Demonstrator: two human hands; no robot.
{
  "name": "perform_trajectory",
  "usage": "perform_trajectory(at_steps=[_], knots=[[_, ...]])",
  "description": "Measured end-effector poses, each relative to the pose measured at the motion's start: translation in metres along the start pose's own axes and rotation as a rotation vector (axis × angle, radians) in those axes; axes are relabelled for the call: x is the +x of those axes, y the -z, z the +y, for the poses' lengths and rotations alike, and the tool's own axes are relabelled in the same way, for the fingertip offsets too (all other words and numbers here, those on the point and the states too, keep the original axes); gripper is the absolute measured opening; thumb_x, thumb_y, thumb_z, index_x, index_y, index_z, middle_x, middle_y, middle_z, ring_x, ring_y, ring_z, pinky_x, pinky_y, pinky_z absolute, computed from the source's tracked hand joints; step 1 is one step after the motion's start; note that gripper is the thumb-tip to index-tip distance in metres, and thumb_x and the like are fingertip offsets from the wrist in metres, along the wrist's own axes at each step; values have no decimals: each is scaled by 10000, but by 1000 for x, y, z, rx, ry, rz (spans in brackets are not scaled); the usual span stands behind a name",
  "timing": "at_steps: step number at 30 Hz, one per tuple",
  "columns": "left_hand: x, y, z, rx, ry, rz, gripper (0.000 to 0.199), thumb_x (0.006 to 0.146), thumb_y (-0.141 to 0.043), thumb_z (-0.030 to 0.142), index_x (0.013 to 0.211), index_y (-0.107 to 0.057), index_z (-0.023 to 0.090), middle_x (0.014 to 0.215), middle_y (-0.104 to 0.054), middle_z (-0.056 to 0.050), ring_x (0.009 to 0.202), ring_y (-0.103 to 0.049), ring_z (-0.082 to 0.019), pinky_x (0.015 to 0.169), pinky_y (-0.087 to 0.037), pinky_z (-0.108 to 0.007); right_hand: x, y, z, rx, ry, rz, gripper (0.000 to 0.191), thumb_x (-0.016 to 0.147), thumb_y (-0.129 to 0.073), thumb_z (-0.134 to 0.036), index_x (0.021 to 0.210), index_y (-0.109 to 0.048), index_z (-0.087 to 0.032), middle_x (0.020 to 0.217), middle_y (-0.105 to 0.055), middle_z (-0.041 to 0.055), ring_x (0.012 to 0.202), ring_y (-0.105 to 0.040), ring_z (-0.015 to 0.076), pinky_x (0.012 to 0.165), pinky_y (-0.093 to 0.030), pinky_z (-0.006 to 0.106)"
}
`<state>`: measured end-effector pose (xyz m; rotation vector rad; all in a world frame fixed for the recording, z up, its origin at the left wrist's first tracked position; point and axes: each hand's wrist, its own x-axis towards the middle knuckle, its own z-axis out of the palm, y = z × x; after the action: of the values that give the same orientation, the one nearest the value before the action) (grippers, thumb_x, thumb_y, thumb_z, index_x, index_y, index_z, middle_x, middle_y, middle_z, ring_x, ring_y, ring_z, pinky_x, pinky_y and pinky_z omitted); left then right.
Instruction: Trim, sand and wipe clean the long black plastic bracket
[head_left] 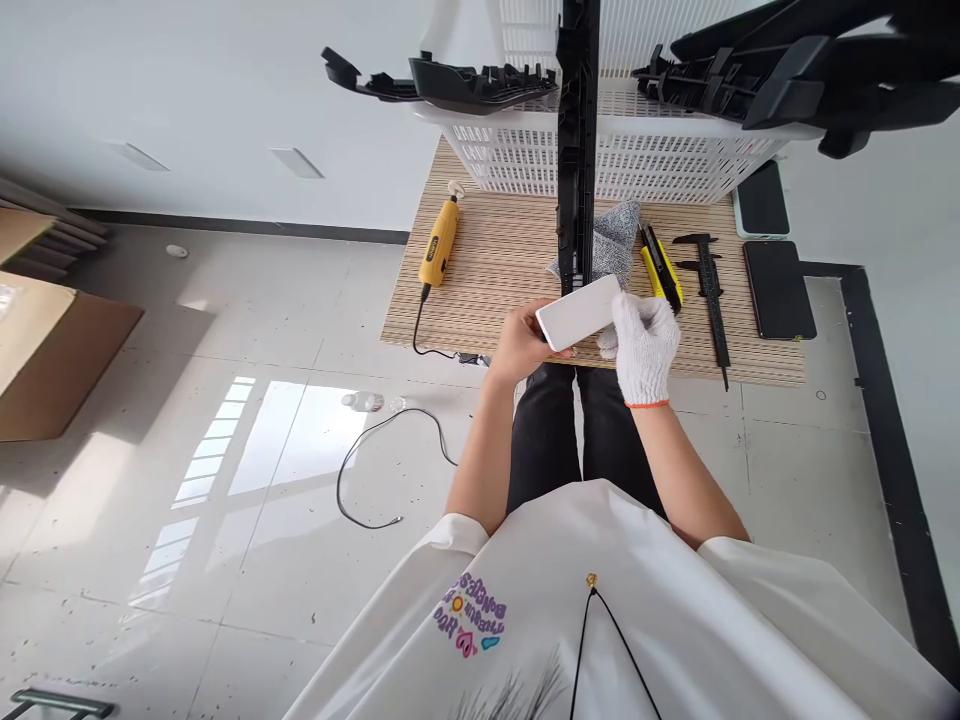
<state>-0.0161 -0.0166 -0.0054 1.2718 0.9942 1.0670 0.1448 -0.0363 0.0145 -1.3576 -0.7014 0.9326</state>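
A white rectangular block or box (579, 312) is held slightly tilted above the table's front edge. My bare left hand (521, 341) grips its left end. At the right end my right hand (646, 335), in a white knitted glove with an orange cuff, has its fingers closed against the corner. A long black plastic part (576, 170) runs from the basket down to just behind the white box. Behind my right hand lie a grey cloth (615, 240) and a yellow-black utility knife (661, 268).
On the wood-striped table (495, 240) are a yellow rotary tool (439, 243), a black caliper (712, 305) and two phones (780, 290). A white basket (510, 160) holds black plastic parts. A cable (341, 480) and bottle (363, 401) lie on the floor; cardboard boxes (60, 360) stand left.
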Motion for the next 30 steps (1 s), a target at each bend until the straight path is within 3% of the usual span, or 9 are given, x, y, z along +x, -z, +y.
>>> perform_trajectory(at_steps=[4, 7, 12, 16, 20, 24, 27, 30], knots=[[1, 0, -1, 45, 42, -7, 593, 507, -926, 324, 1033, -719, 145, 844, -731, -35, 769, -706, -209, 621, -632, -318, -2, -2, -4, 41, 14, 77, 317, 817, -694, -508, 796, -571, -217, 549, -543, -59, 418, -528, 91, 333, -434, 195], [1, 0, -1, 100, -29, 13, 574, 475, -937, 305, 990, -734, 156, 915, -752, -49, 857, -713, -231, 683, -627, -316, -5, -4, -6, -20, 14, 41, 290, 795, -726, -477, 815, -614, -210, 574, -569, -48, 425, -540, 94, 338, -443, 201], [1, 0, -3, 73, 23, 0, 573, 559, -905, 356, 1064, -721, 156, 861, -746, -40, 781, -715, -217, 632, -630, -330, -1, -5, -6, 50, 27, 110, 304, 820, -692, -496, 770, -580, -218, 514, -519, -66, 394, -495, 83, 321, -393, 182], [0, 0, -2, 130, -40, 26, 627, 476, -942, 305, 1046, -726, 158, 956, -755, -55, 891, -713, -242, 700, -630, -331, 0, -5, -6, -13, 6, 34, 291, 791, -733, -469, 802, -601, -210, 557, -567, -52, 427, -543, 95, 335, -424, 187], [0, 0, 0, 121, -6, 11, 561, 550, -917, 372, 1033, -729, 158, 904, -746, -53, 815, -709, -226, 660, -622, -345, -3, -6, -7, 50, 39, 112, 296, 832, -684, -480, 759, -569, -217, 513, -521, -68, 406, -505, 82, 325, -406, 177], [0, 0, 2, 130, -65, 12, 603, 464, -952, 370, 984, -734, 158, 891, -747, -45, 850, -711, -234, 727, -619, -344, -6, -6, -8, -16, 11, 23, 293, 785, -740, -465, 798, -613, -202, 571, -580, -49, 427, -533, 83, 339, -438, 183], [0, -1, 2, 84, 15, -1, 585, 545, -917, 402, 1044, -724, 165, 839, -734, -31, 749, -707, -210, 671, -627, -363, -3, -6, -8, 37, 31, 134, 302, 829, -678, -493, 765, -578, -216, 523, -525, -66, 413, -509, 82, 334, -427, 184], [0, -1, -1, 97, -31, 2, 587, 498, -938, 350, 1014, -732, 161, 898, -742, -46, 802, -708, -219, 687, -626, -353, 0, -5, -7, -23, 32, 72, 282, 802, -713, -470, 786, -592, -216, 573, -564, -58, 430, -532, 84, 339, -436, 187]])
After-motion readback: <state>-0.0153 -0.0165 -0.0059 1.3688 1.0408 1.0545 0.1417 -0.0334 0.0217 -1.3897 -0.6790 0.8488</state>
